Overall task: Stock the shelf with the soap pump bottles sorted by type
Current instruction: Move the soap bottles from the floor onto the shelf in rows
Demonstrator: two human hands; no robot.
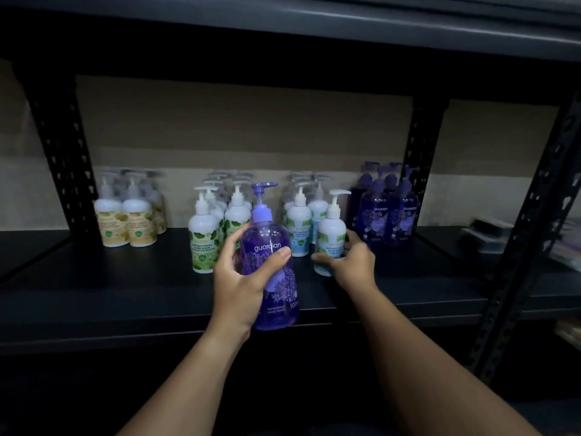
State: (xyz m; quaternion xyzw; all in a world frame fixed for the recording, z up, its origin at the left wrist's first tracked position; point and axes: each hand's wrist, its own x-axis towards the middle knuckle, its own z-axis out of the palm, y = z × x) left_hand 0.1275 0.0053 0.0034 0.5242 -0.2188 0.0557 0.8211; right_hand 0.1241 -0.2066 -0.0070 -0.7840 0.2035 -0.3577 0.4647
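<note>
My left hand (248,278) grips a purple bottle (271,262) — thumb across the front just under the "guardian" print, fingers curled round the left side and back. The bottle is upright, tilted slightly, held in the air in front of the shelf's (125,297) front edge, pump nozzle pointing right.

My right hand (352,262) is wrapped round a white bottle with a blue-green label (330,237): thumb in front on the lower label, fingers curled behind it. The bottle stands upright on the shelf board, or just off it — the base is hidden by my hand and blurred, so I can't tell which.

On the shelf, four groups, left to right:
- yellow-label white bottles (129,215), far left, against the left post (63,158)
- green-label white bottles (217,225), centre-left, partly behind the bottle in my left hand
- blue-label white bottles (301,221), centre-right, just behind and left of the one in my right hand
- purple bottles (386,212), far right, beside the right post (421,165)

Groups are well apart from each other. All pumps are on and all bottles stand upright. Flat packs (490,234) lie in the next bay to the right, too dim to identify.
</note>
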